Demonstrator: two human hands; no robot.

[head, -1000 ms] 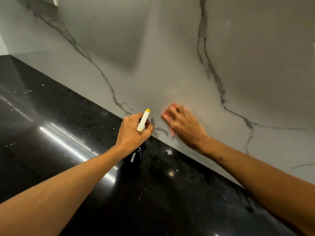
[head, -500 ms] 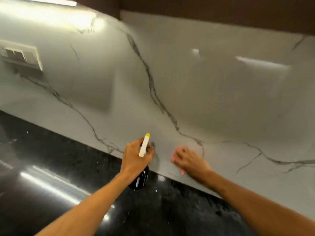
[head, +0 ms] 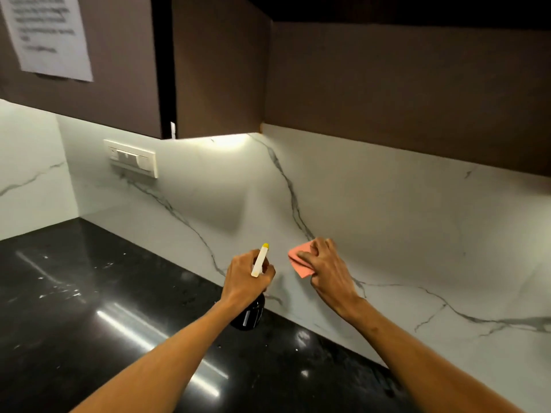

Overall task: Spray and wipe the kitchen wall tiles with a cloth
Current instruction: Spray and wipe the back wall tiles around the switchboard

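The white marble-veined wall tiles (head: 387, 222) run above a black counter. My right hand (head: 328, 269) presses a pink cloth (head: 299, 259) flat against the tiles, low on the wall; most of the cloth is under my palm. My left hand (head: 246, 278) is closed round a dark spray bottle (head: 250, 315) with a white trigger head and yellow nozzle (head: 260, 259). The nozzle points up toward the wall, just left of the cloth. The bottle hangs a little above the counter.
The glossy black counter (head: 104, 308) fills the lower left and meets a side wall at a corner on the far left. A white switch plate (head: 131, 158) sits on the tiles. Brown upper cabinets (head: 387, 93) overhang the wall, with a paper notice (head: 47, 34) taped on.
The view has tilted upward, bringing the cabinets and switch plate into sight. My right hand with the cloth has slid up the tiles. My left hand keeps hold of the bottle.
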